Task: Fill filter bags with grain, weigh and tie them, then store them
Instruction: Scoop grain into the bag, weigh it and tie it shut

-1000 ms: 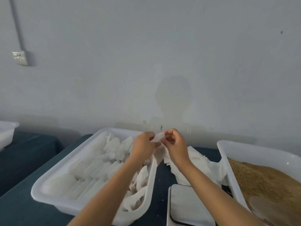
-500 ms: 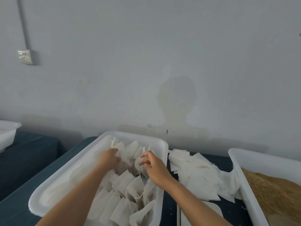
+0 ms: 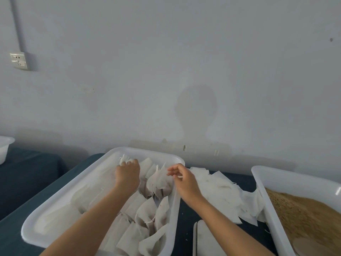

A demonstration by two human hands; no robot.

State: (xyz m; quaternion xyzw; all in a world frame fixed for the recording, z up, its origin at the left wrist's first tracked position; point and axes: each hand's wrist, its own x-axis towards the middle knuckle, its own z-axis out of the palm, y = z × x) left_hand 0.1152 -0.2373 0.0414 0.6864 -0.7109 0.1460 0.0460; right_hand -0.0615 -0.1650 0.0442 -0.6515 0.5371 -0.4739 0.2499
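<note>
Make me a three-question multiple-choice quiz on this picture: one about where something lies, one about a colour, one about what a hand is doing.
1. Where do the empty bags lie?
A. between the two tubs
B. in the grain
C. on the wall

2. What colour is the table cover?
A. red
B. dark blue-green
C. yellow

3. What is the left hand doing?
A. hanging idle
B. gripping a filled bag in the left tub
C. scooping grain

Answers: 1 A, the flat pile sits on the cover between the tubs. 2 B, dark teal cloth. 3 B, fingers curl round the bag's top.
</note>
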